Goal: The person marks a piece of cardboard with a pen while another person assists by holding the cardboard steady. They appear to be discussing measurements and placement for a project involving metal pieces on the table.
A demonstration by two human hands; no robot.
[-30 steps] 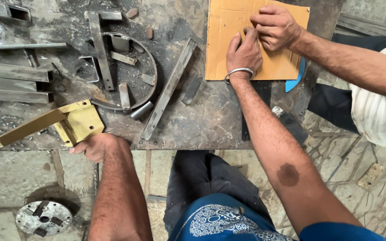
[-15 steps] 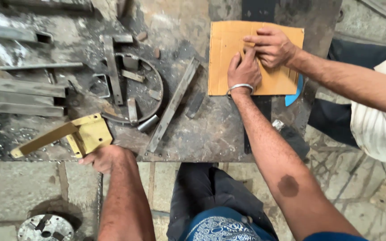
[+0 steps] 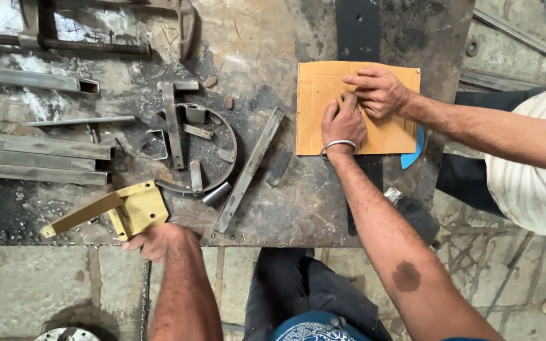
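The left hand (image 3: 159, 240) grips the table's (image 3: 298, 208) near edge beside a yellow bracket (image 3: 112, 213). The right hand (image 3: 344, 123) presses flat, unclenched, on cardboard (image 3: 316, 107) near the far right corner, touching a co-worker's hand (image 3: 379, 91).

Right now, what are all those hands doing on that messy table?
The person wearing the camera presses their right hand flat on a sheet of cardboard lying on a metal worktable. Another person's hand, reaching in from the right, rests on the same cardboard, touching the first hand. The left hand grips the table's near edge beside a yellow metal bracket. Steel bars, a metal ring and scrap pieces lie spread over the left side.
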